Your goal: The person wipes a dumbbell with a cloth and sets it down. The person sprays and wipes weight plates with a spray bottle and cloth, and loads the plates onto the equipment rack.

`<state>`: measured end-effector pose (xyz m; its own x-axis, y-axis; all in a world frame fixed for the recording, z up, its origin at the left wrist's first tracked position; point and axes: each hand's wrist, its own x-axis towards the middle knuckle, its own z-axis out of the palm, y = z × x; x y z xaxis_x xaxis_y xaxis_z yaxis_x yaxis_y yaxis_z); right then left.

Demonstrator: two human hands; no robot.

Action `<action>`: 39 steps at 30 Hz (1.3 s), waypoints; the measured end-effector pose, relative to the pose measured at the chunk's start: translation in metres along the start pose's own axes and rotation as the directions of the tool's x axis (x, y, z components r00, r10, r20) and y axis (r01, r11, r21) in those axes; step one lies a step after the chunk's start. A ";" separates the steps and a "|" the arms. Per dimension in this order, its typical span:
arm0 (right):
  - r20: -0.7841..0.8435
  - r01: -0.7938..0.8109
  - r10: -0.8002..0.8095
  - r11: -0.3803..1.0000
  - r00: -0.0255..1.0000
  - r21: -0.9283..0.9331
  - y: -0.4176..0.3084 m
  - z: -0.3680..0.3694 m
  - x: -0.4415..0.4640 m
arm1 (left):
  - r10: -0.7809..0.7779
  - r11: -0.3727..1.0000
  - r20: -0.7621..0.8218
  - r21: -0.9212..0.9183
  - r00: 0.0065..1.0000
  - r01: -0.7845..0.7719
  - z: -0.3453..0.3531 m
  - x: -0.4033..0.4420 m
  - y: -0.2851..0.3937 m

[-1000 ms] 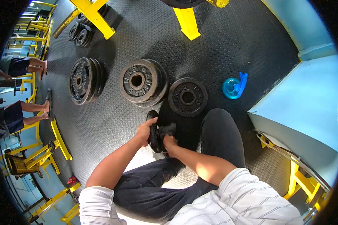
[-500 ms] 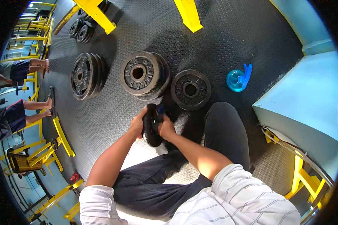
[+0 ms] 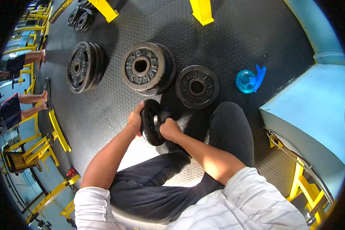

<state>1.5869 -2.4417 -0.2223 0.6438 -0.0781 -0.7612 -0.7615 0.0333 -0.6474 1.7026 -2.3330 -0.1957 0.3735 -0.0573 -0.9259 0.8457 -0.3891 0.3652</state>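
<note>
Fingers of your left hand (image 3: 134, 120) gripped the outer edge of a black weight plate (image 3: 148, 129), which stood tilted between your hands; your right hand (image 3: 170, 129) had its fingers curled round a dark bundle (image 3: 165, 114), too shadowed to name, at the plate's 3 o'clock side. From that plate, a worn stack of discs (image 3: 155, 68) lay at 12 o'clock, another pile (image 3: 87, 69) at 10, one disc (image 3: 197, 100) at 2, and a blue bottle (image 3: 245, 81) farther out at 2.

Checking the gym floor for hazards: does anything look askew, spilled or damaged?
The middle plate stack looks slightly uneven: its top plate appears off-centre over those beneath, though the slanted view may exaggerate that. No spill shows around the blue bottle, and the held plate shows no obvious damage.
</note>
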 end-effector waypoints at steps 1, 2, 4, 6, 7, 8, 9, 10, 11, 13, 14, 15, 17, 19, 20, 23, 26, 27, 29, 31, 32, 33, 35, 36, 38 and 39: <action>0.133 -0.167 0.169 0.986 0.977 -0.028 -0.001 -0.001 -0.007 | 0.005 0.999 -0.038 0.051 0.999 -0.003 -0.001 0.007 -0.003; 0.094 -0.193 0.183 0.973 0.979 0.123 0.017 0.021 -0.002 | -0.007 0.991 -0.092 0.131 0.996 0.019 0.010 -0.003 0.004; 0.190 -0.303 0.248 0.882 0.950 0.361 -0.012 0.006 -0.023 | -0.001 0.982 -0.079 0.188 0.997 0.016 0.033 -0.023 0.017; 0.133 -0.155 0.108 0.892 0.985 0.425 -0.030 -0.014 -0.037 | -0.077 0.994 0.050 0.076 0.996 0.073 0.030 -0.015 0.015; 0.071 -0.001 -0.039 0.874 0.997 0.485 -0.033 -0.018 -0.036 | -0.076 0.995 0.038 0.062 0.996 0.074 0.022 -0.009 0.011; -0.029 0.123 -0.119 0.972 0.992 0.202 -0.031 -0.020 -0.028 | -0.058 0.998 0.140 0.021 0.989 0.055 0.022 -0.013 0.011; -0.016 0.122 -0.121 0.973 0.993 0.198 -0.028 -0.015 -0.034 | -0.035 0.999 0.243 -0.016 0.969 0.040 0.019 -0.017 0.011; -0.114 0.303 -0.314 0.947 0.943 -0.106 -0.025 -0.010 -0.045 | -0.089 0.991 0.263 -0.077 0.961 0.113 0.013 -0.006 0.005; -0.147 0.422 -0.517 0.806 0.843 -0.415 -0.022 -0.005 -0.057 | -0.075 0.991 0.265 -0.087 0.961 0.102 0.008 -0.004 0.005; -0.024 0.602 -0.742 0.562 0.670 -0.567 0.012 0.024 -0.062 | -0.148 0.952 0.419 -0.185 0.896 0.244 0.000 -0.002 0.005; -0.052 0.635 -0.787 0.533 0.614 -0.559 0.018 0.030 -0.059 | -0.213 0.966 0.437 -0.037 0.874 0.254 0.005 -0.023 0.018; -0.080 0.667 -0.826 0.505 0.559 -0.548 0.017 0.034 -0.059 | -0.211 0.965 0.433 -0.049 0.876 0.257 0.003 -0.024 0.016; -0.034 0.738 -0.799 0.571 0.601 -0.361 0.006 0.012 -0.035 | -0.208 0.946 0.525 -0.105 0.825 0.306 -0.002 -0.025 0.016; -0.378 0.482 -0.525 0.851 0.763 -0.211 -0.008 0.009 0.001 | -0.155 0.944 0.505 -0.177 0.849 0.278 -0.002 -0.021 0.011; -0.229 0.395 -0.426 0.903 0.875 -0.172 -0.011 -0.006 0.021 | -0.193 0.953 0.498 -0.110 0.846 0.283 -0.003 -0.020 0.006; -0.136 0.580 -0.680 0.699 0.721 -0.419 -0.010 -0.012 0.000 | 0.009 1.000 0.383 0.019 0.924 -0.018 0.012 -0.028 -0.003; -0.097 0.670 -0.783 0.583 0.614 -0.460 -0.015 -0.025 -0.038 | -0.010 0.996 0.384 0.084 0.923 -0.024 0.018 -0.037 -0.020; -0.100 0.656 -0.750 0.628 0.654 -0.419 -0.021 -0.037 -0.032 | 0.073 0.987 0.445 0.098 0.893 -0.130 0.022 -0.040 -0.016; -0.114 0.757 -0.766 0.643 0.632 -0.120 0.009 -0.049 0.009 | 0.015 0.943 0.382 0.303 0.924 -0.140 0.016 -0.063 -0.006; 0.068 0.502 -0.554 0.795 0.830 0.341 0.016 -0.056 0.009 | 0.007 0.940 0.422 0.307 0.907 -0.150 0.012 -0.090 0.006; 0.307 0.131 -0.425 0.740 0.851 0.660 0.030 -0.050 0.011 | 0.026 0.949 0.399 0.279 0.916 -0.148 0.011 -0.107 0.013; 0.553 -0.302 -0.369 0.552 0.747 0.777 0.042 -0.042 0.015 | 0.031 0.945 0.396 0.287 0.918 -0.156 0.009 -0.120 0.019; 0.562 -0.362 -0.521 0.439 0.643 0.822 0.045 -0.018 0.006 | 0.178 0.976 0.514 0.014 0.839 -0.215 0.002 -0.147 0.023; 0.639 -0.587 -0.513 0.287 0.573 0.757 0.035 -0.013 -0.010 | 0.257 0.963 0.478 -0.054 0.840 -0.264 0.005 -0.160 0.026; 0.654 -0.722 -0.469 0.048 0.593 0.690 0.019 0.015 -0.042 | 0.332 0.940 0.428 -0.071 0.840 -0.335 0.004 -0.157 0.025; 0.596 -0.661 -0.404 -0.031 0.694 0.749 0.014 0.037 -0.060 | 0.389 0.918 0.395 -0.093 0.833 -0.385 0.007 -0.156 0.026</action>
<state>1.5406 -2.4001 -0.1875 0.7995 0.5261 -0.2898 -0.3452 0.7973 0.4951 1.6641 -2.3403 -0.0428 0.4891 -0.5619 -0.6671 0.6685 -0.2498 0.7006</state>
